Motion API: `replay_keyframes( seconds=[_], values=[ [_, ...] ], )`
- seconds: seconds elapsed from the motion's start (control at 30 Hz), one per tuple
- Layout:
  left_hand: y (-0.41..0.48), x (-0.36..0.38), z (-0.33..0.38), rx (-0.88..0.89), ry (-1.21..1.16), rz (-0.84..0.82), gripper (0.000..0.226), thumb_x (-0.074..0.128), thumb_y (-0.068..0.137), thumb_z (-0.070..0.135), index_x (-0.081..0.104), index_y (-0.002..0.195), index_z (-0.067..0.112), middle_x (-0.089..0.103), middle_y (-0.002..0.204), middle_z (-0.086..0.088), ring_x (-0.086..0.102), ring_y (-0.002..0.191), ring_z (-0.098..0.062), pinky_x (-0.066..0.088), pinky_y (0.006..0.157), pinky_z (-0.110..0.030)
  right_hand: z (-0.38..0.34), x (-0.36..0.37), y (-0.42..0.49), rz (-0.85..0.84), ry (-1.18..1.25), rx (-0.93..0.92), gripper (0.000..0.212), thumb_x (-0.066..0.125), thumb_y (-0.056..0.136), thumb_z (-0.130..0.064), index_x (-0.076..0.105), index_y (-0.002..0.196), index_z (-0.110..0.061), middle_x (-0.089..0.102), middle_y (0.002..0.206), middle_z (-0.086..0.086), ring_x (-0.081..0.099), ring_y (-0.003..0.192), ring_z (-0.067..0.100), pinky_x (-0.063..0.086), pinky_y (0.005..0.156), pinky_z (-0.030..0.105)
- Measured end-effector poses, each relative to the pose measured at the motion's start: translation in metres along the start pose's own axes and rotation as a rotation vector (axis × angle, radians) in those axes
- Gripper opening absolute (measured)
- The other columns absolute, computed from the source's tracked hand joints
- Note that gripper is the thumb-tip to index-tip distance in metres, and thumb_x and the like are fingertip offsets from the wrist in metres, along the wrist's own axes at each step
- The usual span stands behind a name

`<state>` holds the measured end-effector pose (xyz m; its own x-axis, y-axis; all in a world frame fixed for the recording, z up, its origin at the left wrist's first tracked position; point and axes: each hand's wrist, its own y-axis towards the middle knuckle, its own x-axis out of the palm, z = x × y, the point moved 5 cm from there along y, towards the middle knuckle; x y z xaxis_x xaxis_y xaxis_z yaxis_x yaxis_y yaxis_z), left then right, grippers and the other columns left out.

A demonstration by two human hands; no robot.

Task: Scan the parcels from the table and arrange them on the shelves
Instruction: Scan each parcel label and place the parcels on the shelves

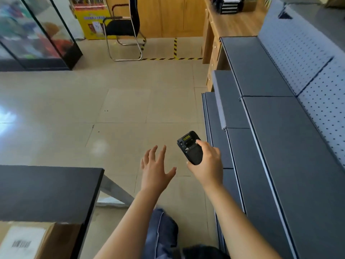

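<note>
Right hand (206, 161) grips a handheld scanner (190, 147); left hand (155, 168) spread, holding nothing. Grey shelves (261, 75) bare; one labelled cardboard parcel (28, 240) waits on the black table (46, 191).

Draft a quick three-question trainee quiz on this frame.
1. Which hand grips the black handheld scanner?
2. True or false: the brown cardboard parcel with a white barcode label lies on the grey metal shelves.
3. The left hand is: A) gripping a parcel; B) open, holding nothing; C) pressing the shelves.
Key: 1 the right hand; 2 false; 3 B.
</note>
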<state>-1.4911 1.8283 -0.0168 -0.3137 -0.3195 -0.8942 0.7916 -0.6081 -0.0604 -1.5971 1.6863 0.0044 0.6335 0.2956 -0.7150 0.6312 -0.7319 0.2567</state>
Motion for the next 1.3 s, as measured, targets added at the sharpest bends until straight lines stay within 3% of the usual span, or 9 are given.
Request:
replay_keyframes(
  seconds=[0.2,0.43,0.7,0.97,1.13,1.3],
  values=[
    [0.147,-0.013,-0.031,-0.002,-0.038,0.013,0.080,0.060,0.087,0.052,0.018,0.152,0.029,0.018,0.157,-0.005,0.006,0.144,-0.026,0.010,0.117,-0.046,-0.016,0.072,0.126,-0.009,-0.030,-0.022,0.071,0.083,0.065,-0.018,0.055,0.130,-0.015,0.061,0.121,0.001,0.048,0.108,0.026,0.051,0.078,0.037],
    [0.332,-0.078,-0.065,0.029,-0.034,0.063,0.080,0.061,0.087,0.049,0.018,0.152,0.028,0.020,0.156,-0.004,0.007,0.143,-0.025,0.010,0.117,-0.042,-0.075,0.142,0.291,0.042,0.001,-0.022,0.070,0.085,0.062,-0.017,0.058,0.126,-0.013,0.063,0.116,0.000,0.051,0.104,0.027,0.047,0.072,0.032],
    [0.484,-0.107,-0.065,0.059,-0.069,0.093,0.080,0.064,0.085,0.048,0.022,0.151,0.029,0.023,0.155,-0.003,0.009,0.142,-0.021,0.014,0.116,-0.043,-0.094,0.199,0.431,0.036,0.032,-0.053,0.072,0.084,0.063,-0.015,0.055,0.128,-0.013,0.060,0.118,0.000,0.048,0.105,0.025,0.052,0.069,0.034],
    [0.674,-0.115,-0.035,0.059,-0.063,0.152,0.079,0.064,0.085,0.048,0.023,0.150,0.030,0.022,0.155,-0.002,0.008,0.142,-0.021,0.013,0.116,-0.043,-0.072,0.255,0.626,0.075,0.087,-0.079,0.070,0.083,0.064,-0.017,0.055,0.129,-0.015,0.062,0.117,-0.001,0.048,0.105,0.024,0.046,0.069,0.027],
    [0.802,-0.140,0.009,0.066,-0.064,0.221,0.080,0.064,0.085,0.049,0.023,0.150,0.030,0.024,0.154,-0.001,0.008,0.141,-0.020,0.015,0.116,-0.044,-0.068,0.252,0.761,0.104,0.084,-0.131,0.070,0.084,0.067,-0.022,0.054,0.130,-0.015,0.061,0.120,0.000,0.049,0.107,0.023,0.049,0.072,0.029],
    [0.886,-0.125,0.043,0.076,-0.071,0.181,0.079,0.065,0.084,0.050,0.025,0.149,0.031,0.025,0.153,-0.001,0.009,0.141,-0.020,0.016,0.116,-0.044,-0.041,0.254,0.851,0.134,0.074,-0.101,0.072,0.087,0.064,-0.020,0.055,0.128,-0.013,0.062,0.120,0.003,0.050,0.108,0.025,0.048,0.072,0.028]
  ],
)
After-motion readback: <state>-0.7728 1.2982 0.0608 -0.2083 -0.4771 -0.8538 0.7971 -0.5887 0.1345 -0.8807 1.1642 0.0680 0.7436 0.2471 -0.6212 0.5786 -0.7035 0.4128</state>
